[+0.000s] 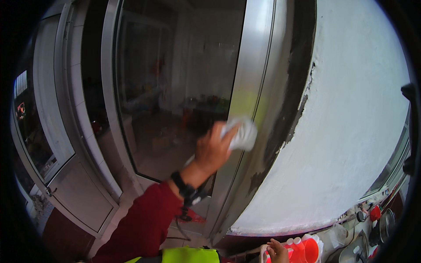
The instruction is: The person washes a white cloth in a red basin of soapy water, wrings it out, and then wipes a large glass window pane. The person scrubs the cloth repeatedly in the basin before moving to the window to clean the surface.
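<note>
My left hand (212, 148), in a maroon sleeve with a black wrist strap, grips a crumpled white cloth (242, 135). The cloth lies against the brushed metal frame (253, 49) at the right side of a glass door (177, 82). Low at the bottom edge is my right hand (279, 252), partly cut off. It is beside or over a plastic carrier holding red containers (309, 250) with white-capped bottles; whether it grips anything is hidden.
Right of the frame runs a dark unpainted strip (301, 42), then a white wall (355, 98). Another metal-framed door (82, 190) with a lever handle stands at left. Pots (383, 227) and other kitchenware sit at lower right. A cable (180, 227) lies near the door's foot.
</note>
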The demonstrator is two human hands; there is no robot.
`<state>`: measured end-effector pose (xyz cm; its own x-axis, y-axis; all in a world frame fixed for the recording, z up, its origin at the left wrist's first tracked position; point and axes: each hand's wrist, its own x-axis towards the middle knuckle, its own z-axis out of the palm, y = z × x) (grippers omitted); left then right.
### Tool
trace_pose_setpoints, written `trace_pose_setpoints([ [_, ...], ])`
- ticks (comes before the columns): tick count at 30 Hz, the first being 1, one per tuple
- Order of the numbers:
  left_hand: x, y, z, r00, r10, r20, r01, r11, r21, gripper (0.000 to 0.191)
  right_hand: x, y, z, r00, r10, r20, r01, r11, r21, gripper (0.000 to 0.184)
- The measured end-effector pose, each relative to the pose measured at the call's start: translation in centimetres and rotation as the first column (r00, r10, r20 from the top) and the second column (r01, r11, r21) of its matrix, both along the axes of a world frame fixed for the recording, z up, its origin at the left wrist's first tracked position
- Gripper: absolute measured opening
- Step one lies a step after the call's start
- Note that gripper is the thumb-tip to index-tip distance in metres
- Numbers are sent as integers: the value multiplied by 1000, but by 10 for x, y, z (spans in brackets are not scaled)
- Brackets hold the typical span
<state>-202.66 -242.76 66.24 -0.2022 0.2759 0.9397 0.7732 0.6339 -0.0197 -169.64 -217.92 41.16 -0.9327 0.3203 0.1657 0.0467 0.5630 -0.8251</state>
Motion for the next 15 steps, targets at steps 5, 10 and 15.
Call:
trace_pose_setpoints([
  [5,-7,1,138,973,-116,-200,184,912,366,43,-3,-21,18,993,-54,101,59,997,-43,39],
  [10,11,-21,145,-156,-980,124,637,-4,771,32,-7,-27,10,995,-71,74,78,993,-87,41],
  [15,1,-24,112,-458,-881,124,490,-133,862,41,-7,-20,-3,995,-84,51,90,987,-132,41],
])
